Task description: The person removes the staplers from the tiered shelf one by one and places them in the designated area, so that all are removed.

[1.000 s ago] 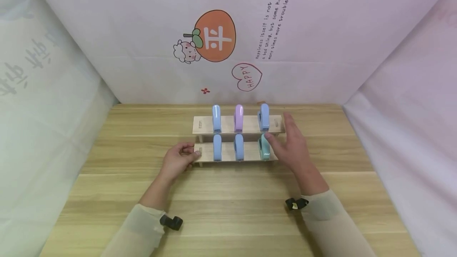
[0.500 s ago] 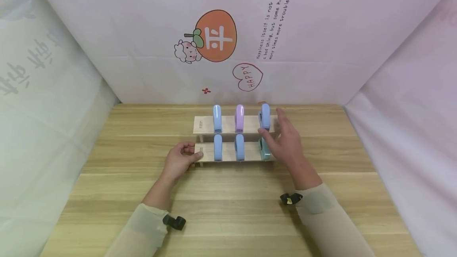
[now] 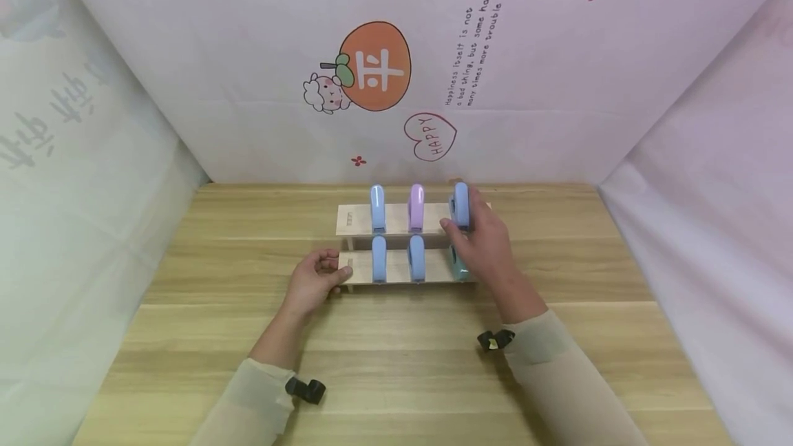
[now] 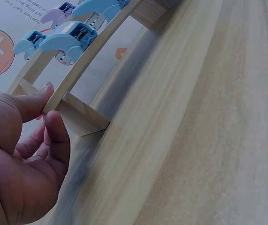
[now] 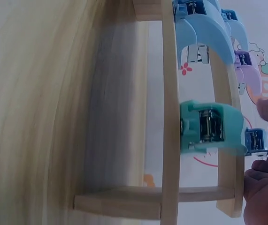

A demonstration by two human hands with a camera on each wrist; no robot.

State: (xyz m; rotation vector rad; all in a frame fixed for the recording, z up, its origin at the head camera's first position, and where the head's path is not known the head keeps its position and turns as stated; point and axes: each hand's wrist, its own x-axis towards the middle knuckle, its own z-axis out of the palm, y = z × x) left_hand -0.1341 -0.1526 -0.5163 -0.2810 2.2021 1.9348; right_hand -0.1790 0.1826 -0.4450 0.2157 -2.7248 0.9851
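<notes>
My left hand (image 3: 314, 281) pinches the left end of the front board of a two-tier wooden rack (image 3: 398, 270), thumb on top and fingers curled beneath. My right hand (image 3: 488, 239) is around the back-row right blue clip (image 3: 460, 204); its fingers lie along the clip's right side and the thumb stands out to the left, a little apart from it. Below that thumb, a teal spring clip (image 5: 212, 127) on the front board is partly covered by the hand in the head view. Two blue clips (image 3: 379, 260) share the front board.
A light blue clip (image 3: 378, 208) and a purple clip (image 3: 416, 208) stand on the back board (image 3: 396, 219). The rack rests on a wood-grain table (image 3: 396, 356), close to a printed white cloth wall (image 3: 248, 88). White cloth also hangs at both sides.
My right hand has moved left from the rack's right end to the back-row right blue clip. The left hand stays on the front board, and the clips have kept their places.
</notes>
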